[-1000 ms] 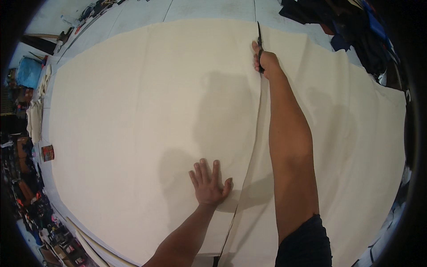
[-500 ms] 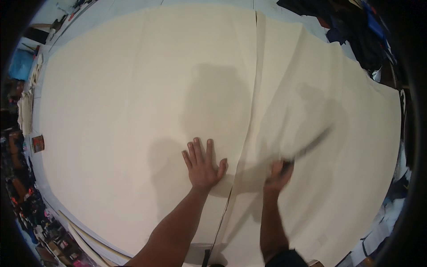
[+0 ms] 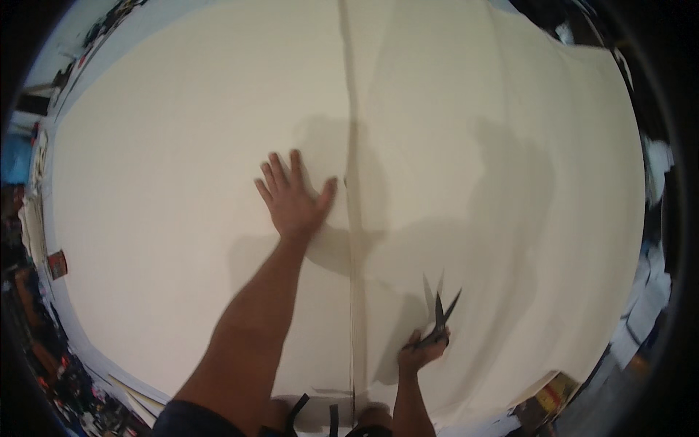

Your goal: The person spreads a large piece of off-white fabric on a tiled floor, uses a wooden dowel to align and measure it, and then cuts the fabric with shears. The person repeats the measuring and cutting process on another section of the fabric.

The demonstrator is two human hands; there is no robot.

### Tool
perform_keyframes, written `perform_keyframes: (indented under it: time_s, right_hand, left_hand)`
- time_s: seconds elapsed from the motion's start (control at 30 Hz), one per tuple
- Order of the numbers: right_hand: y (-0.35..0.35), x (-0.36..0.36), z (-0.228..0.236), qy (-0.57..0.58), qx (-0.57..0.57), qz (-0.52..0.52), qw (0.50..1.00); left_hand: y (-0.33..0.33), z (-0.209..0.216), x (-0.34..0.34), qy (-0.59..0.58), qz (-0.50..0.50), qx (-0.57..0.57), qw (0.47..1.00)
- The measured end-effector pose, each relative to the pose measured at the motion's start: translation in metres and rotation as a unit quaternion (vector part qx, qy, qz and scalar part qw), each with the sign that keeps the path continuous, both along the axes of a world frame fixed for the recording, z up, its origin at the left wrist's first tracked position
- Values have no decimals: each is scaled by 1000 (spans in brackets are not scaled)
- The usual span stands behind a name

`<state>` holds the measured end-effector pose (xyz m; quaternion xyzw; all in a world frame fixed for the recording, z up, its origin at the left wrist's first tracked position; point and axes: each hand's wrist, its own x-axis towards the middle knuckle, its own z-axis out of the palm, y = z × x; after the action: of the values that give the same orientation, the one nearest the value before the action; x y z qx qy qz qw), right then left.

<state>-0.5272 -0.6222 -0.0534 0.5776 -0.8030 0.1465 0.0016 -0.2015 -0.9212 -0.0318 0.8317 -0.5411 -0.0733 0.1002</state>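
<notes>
A large cream sheet of cloth covers most of the table. A long cut or overlapping edge runs through it from the far side down toward me. My left hand lies flat on the sheet just left of that edge, fingers spread, holding nothing. On the right of the edge, my right hand grips a pair of dark scissors. Their blades are parted and point away from me, over the sheet. Part of the handles is hidden by my fingers.
At the left table edge stands a small reddish tin. Cluttered items lie beyond that edge, with a blue bag higher up. A cardboard box sits at the lower right, partly under the sheet's edge.
My left hand has slid farther along the sheet and still lies flat. The right hand has drawn the scissors back toward me, and their blades now show parted. The view has shifted.
</notes>
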Motion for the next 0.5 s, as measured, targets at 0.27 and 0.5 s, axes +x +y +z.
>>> perform_keyframes:
  time_s: [0.27, 0.5]
  right_hand:
    - [-15, 10, 12, -60, -44, -26, 997]
    - [9, -21, 28, -155, -46, -26, 987]
  left_hand:
    - [2, 18, 42, 59, -44, 87, 994]
    - [321, 46, 32, 176, -200, 121, 956]
